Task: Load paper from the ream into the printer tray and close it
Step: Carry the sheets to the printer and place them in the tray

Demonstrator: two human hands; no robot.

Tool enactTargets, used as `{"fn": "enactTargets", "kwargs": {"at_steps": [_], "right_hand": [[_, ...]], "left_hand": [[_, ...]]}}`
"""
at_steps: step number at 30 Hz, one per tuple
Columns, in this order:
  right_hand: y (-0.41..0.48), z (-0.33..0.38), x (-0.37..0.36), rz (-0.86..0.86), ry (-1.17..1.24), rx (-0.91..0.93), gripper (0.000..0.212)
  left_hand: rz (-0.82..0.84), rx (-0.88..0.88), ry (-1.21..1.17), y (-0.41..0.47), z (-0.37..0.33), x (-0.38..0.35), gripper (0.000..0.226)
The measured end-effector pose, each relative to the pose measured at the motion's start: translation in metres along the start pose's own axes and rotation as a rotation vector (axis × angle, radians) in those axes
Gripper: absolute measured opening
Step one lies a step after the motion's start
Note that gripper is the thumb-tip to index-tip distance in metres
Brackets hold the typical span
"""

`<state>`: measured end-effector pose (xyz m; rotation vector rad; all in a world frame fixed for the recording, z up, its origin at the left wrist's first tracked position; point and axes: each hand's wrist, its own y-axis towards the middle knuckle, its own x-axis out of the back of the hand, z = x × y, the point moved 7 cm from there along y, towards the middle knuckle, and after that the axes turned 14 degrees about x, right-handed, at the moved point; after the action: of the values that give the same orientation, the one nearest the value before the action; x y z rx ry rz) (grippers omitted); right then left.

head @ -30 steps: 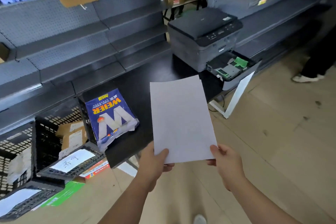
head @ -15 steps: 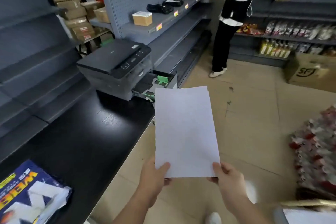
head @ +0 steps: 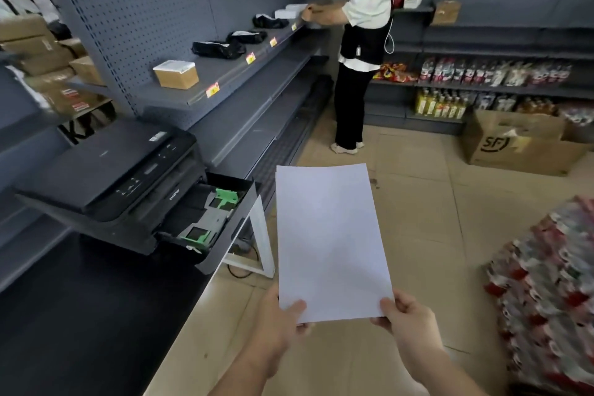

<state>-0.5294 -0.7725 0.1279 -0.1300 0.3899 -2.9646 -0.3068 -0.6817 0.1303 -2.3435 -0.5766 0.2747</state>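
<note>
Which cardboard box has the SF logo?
The big open cardboard box on the floor at right, below the drinks shelf. The small box on the grey shelf above the printer is sealed, white-labelled, unmarked.

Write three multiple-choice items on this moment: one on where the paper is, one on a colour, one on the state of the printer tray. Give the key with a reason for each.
1. Where is the paper stack?
A. In the tray
B. Held over the floor, right of the printer
C. On the black table

2. What colour are the paper guides in the tray?
A. Green
B. Red
C. Yellow

3. What state is the printer tray in?
A. Shut
B. Pulled out, no paper visible
C. Pulled out, full

Key: 1 B, the left hand and right hand pinch its near corners in the air; 2 A, the green tabs show plainly; 3 B, the bare grey bed is exposed.
</note>
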Motion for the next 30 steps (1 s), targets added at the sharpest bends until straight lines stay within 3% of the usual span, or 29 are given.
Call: {"fn": "enactTargets", "kwargs": {"at_steps": [16, 21, 30], "right_hand": [[0.243, 0.062, -0.126, 0.062, -0.074, 0.058, 0.027], [0.293, 0.072, -0.202, 0.197, -0.127, 0.057, 0.031], [0.355, 0.053, -0.358, 0.681, -0.248, 0.047, 0.023]], "left_hand": [[0.030, 0.019, -0.092, 0.210, -0.153, 0.043, 0.036], [-0.137, 0.039, -0.167, 0.240, -0.176, 0.099, 0.039], [-0.448, 0.067, -0.460, 0.239, -0.162, 0.187, 0.046]]}}
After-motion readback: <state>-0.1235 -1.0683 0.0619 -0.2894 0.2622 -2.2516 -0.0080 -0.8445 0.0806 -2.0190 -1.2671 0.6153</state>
